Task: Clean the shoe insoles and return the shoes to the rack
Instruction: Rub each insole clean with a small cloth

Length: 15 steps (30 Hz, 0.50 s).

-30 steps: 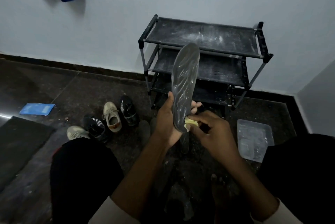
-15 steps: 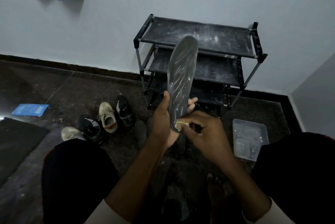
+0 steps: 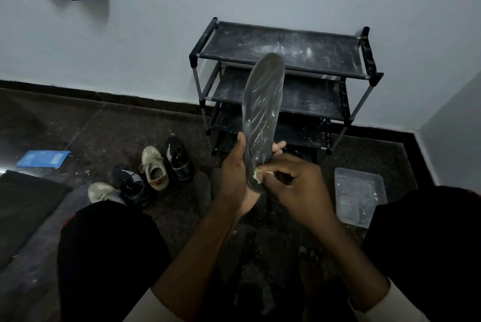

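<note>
Change: since the earlier frame the right hand [image 3: 303,186] with its sponge [image 3: 257,173] has slid lower, to the heel end of the insole [image 3: 263,118]; the insole stands upright as before.
Mat: dark mat [image 3: 23,204] at far left on the floor.
Packet: blue packet [image 3: 43,158] lies flat just behind the mat.
Shoes: four shoes on the floor left of the hands: a pale one [image 3: 100,192] nearest, a black striped one [image 3: 130,182], a beige one [image 3: 154,168] and a black one [image 3: 178,156] nearest the rack.
Left hand: left hand [image 3: 235,173] grips the insole's lower part, thumb along its left edge, fingers [image 3: 278,145] curled round the right edge.
Insole: dark, wet-looking, flecked with white bits, toe end up, in front of the rack.
Right hand: fingers pinched narrow on the small yellow sponge, pressing it to the insole's heel.
Rack: black three-shelf rack [image 3: 364,56] against the wall, shelves dusted white, no shoes on it.
Tub: clear plastic tub [image 3: 359,198] on the floor right of the hands.
</note>
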Each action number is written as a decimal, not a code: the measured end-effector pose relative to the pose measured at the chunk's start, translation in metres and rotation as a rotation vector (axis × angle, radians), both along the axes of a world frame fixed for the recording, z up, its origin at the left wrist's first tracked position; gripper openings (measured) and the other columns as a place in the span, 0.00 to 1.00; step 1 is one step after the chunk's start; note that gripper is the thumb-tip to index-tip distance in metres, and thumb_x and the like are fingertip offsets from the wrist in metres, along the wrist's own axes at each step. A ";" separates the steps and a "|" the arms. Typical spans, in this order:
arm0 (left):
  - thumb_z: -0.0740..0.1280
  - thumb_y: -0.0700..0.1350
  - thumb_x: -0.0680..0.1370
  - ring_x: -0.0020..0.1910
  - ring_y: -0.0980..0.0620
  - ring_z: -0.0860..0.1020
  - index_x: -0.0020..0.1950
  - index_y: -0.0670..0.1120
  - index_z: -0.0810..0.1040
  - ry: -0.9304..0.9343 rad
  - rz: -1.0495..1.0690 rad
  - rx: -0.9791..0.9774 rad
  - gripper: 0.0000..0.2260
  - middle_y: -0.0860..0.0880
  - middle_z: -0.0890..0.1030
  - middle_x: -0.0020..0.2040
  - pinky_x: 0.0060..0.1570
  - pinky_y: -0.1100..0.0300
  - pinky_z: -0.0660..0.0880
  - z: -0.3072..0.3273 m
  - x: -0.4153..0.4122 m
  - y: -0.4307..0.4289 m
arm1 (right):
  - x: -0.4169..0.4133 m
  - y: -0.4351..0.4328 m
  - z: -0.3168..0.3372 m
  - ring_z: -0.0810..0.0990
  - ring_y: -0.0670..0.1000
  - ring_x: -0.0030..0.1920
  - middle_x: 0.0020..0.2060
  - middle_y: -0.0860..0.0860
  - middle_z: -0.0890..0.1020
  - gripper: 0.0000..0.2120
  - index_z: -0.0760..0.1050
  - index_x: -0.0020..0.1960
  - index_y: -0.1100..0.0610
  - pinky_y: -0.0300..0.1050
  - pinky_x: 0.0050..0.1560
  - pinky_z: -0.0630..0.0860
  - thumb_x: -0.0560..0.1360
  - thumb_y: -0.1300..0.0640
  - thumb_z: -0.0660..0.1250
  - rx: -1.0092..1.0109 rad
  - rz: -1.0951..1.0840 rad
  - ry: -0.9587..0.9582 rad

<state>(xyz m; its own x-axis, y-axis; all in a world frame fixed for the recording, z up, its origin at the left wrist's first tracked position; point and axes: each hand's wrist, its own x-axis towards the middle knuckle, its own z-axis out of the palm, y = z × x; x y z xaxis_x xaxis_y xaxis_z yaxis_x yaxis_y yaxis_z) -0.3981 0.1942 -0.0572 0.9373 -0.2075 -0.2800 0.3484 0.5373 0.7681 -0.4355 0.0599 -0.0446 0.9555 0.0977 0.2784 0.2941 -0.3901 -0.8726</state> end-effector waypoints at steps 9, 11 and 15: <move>0.49 0.61 0.84 0.64 0.41 0.79 0.69 0.37 0.75 0.015 -0.019 -0.050 0.31 0.33 0.78 0.65 0.60 0.50 0.78 0.000 -0.002 -0.003 | 0.002 -0.003 0.004 0.85 0.42 0.48 0.47 0.44 0.86 0.08 0.87 0.50 0.56 0.44 0.52 0.83 0.73 0.65 0.76 0.032 0.034 0.023; 0.50 0.60 0.85 0.65 0.41 0.79 0.68 0.38 0.75 0.020 0.000 -0.048 0.30 0.34 0.80 0.63 0.57 0.53 0.79 -0.001 -0.002 -0.003 | -0.001 0.004 0.005 0.85 0.44 0.48 0.46 0.44 0.86 0.08 0.87 0.51 0.56 0.42 0.51 0.82 0.74 0.65 0.75 0.013 0.102 0.024; 0.52 0.61 0.84 0.65 0.41 0.78 0.73 0.41 0.71 0.034 0.004 -0.086 0.29 0.34 0.78 0.66 0.62 0.53 0.78 -0.001 -0.001 0.001 | -0.006 -0.007 0.002 0.85 0.43 0.48 0.46 0.43 0.86 0.07 0.87 0.51 0.54 0.45 0.51 0.83 0.74 0.63 0.76 -0.024 0.123 0.094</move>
<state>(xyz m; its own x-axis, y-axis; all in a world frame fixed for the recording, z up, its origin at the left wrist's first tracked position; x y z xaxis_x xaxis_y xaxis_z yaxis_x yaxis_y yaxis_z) -0.3988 0.1947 -0.0577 0.9284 -0.2289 -0.2926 0.3712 0.6022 0.7068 -0.4412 0.0531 -0.0421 0.9576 0.2211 0.1847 0.2585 -0.3768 -0.8895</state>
